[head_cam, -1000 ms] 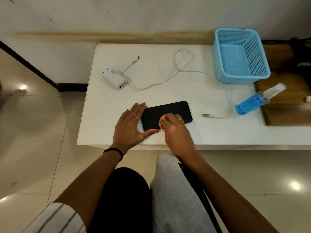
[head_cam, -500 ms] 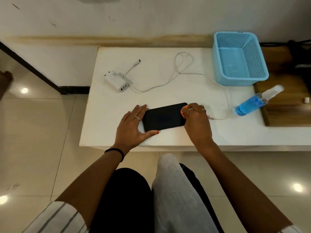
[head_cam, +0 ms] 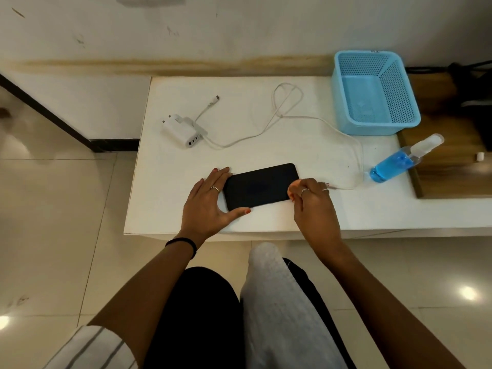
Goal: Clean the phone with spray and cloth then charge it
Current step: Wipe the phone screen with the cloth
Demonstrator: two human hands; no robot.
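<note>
A black phone (head_cam: 259,186) lies flat, screen dark, near the front edge of the white table (head_cam: 170,182). My left hand (head_cam: 206,206) braces its left end, fingers along the end and thumb on the front edge. My right hand (head_cam: 315,206) is at the phone's right end, pinching a small peach-orange cloth (head_cam: 292,188) against that end. A spray bottle (head_cam: 394,163) of blue liquid lies on its side to the right. The white charger (head_cam: 179,130) sits at the back left; its white cable (head_cam: 266,127) loops across the table, one plug (head_cam: 332,185) lying just right of my right hand.
A light blue plastic basket (head_cam: 378,127) stands at the table's back right corner. A wooden board (head_cam: 452,169) lies beyond the bottle at the right. A second short cable end (head_cam: 213,101) points toward the wall. My knees are just below the table's front edge.
My right hand has slid the cloth from the middle of the phone to its right end. My left hand has stayed on the left end.
</note>
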